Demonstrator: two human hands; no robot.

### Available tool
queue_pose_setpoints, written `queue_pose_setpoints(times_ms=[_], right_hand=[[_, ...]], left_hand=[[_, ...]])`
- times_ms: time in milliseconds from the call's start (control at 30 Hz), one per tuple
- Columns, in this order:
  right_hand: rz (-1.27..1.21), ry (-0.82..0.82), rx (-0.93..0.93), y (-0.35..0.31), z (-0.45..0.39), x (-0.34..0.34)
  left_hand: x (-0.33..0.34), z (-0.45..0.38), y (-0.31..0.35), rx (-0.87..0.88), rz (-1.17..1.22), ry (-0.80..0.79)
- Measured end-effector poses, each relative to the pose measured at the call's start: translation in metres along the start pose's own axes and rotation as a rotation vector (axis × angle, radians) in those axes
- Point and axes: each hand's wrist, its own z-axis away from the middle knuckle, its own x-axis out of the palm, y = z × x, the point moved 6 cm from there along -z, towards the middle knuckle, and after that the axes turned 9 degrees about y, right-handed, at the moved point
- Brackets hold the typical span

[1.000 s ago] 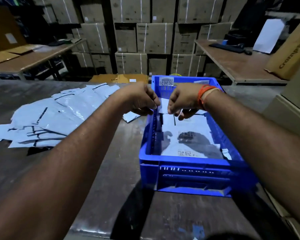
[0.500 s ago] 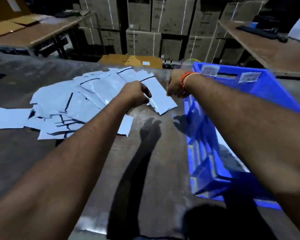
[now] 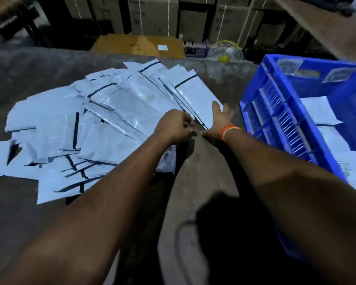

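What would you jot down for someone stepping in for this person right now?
Left hand: fingers curled at the pile's near edge; whether it pinches a mailer cannot be told.
Right hand: open, fingers flat on the rightmost mailer.
Pile of mailers: spread over the table, left of the blue crate.
Done: a few white packets lie in the crate.
Left: probably the whole pile, moved to the crate piece by piece.
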Motion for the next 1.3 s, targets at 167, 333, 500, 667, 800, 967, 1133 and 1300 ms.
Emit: queue_pose_setpoints(times_ms=[167, 333, 500, 667, 800, 967, 1133, 1300], right_hand=[[-0.022, 0.007, 0.078, 0.007, -0.007, 0.012], [-0.131, 0.114, -0.033, -0.002, 0.030, -0.001], [-0.408, 0.328, 0.064, 0.010, 0.089, -0.045], [-0.623, 0.258, 0.065, 0.025, 0.149, -0.083], [-0.769, -0.121, 0.101, 0.034, 0.182, -0.063], [-0.737, -0.141, 0.213, 0.051, 0.217, -0.042], [-0.490, -0.360, 0.112, 0.064, 0.244, -0.022], [-0.304, -0.163, 0.008, 0.078, 0.276, -0.026]], left_hand=[[0.001, 0.001, -0.014, 0.037, 0.034, 0.025], [-0.001, 0.009, -0.008, 0.033, 0.020, 0.110], [-0.029, 0.042, 0.012, -0.048, -0.032, 0.404], [-0.048, 0.082, 0.001, -0.086, 0.054, 0.479], [-0.043, 0.129, -0.011, -0.243, 0.465, 0.368], [-0.010, 0.193, -0.024, -0.459, 0.497, 0.277], [-0.002, 0.241, -0.009, -0.450, 0.302, 0.403], [0.012, 0.275, 0.013, -0.273, -0.046, 0.429]])
